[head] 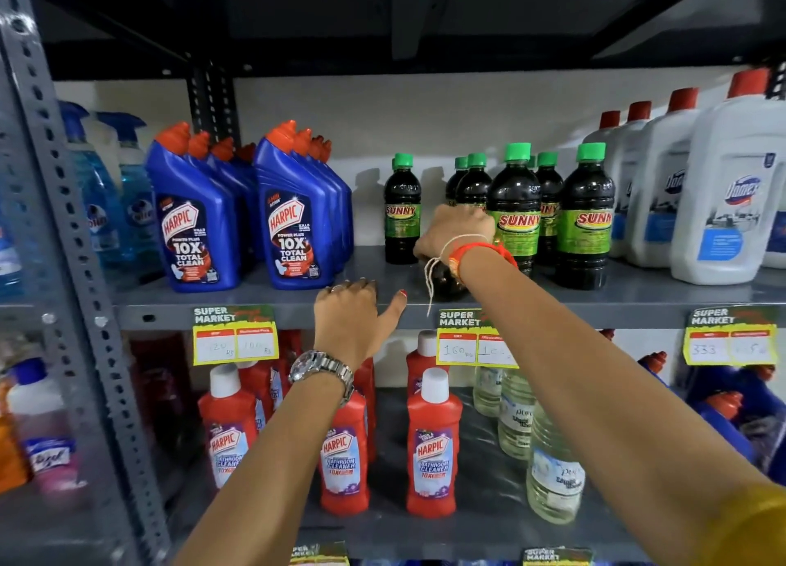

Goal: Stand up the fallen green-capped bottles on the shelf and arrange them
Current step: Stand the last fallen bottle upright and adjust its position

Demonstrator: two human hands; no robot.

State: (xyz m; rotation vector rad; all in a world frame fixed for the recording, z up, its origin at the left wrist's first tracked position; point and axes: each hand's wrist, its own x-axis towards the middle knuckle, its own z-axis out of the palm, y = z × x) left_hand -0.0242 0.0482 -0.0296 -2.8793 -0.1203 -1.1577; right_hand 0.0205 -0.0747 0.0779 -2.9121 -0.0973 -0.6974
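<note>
Several dark green-capped Sunny bottles stand on the grey middle shelf: one alone on the left, two at the front, others behind them. One more dark bottle lies on its side with its base toward me, in the gap between the lone bottle and the group. My right hand is closed over the top of this fallen bottle, hiding its label and cap. My left hand rests on the shelf's front edge, fingers on top, thumb spread, holding nothing.
Blue Harpic bottles stand left of the green-capped ones, white Domex bottles to the right. Price tags hang from the shelf edge. Red Harpic bottles and clear water bottles fill the shelf below. A slotted steel upright stands left.
</note>
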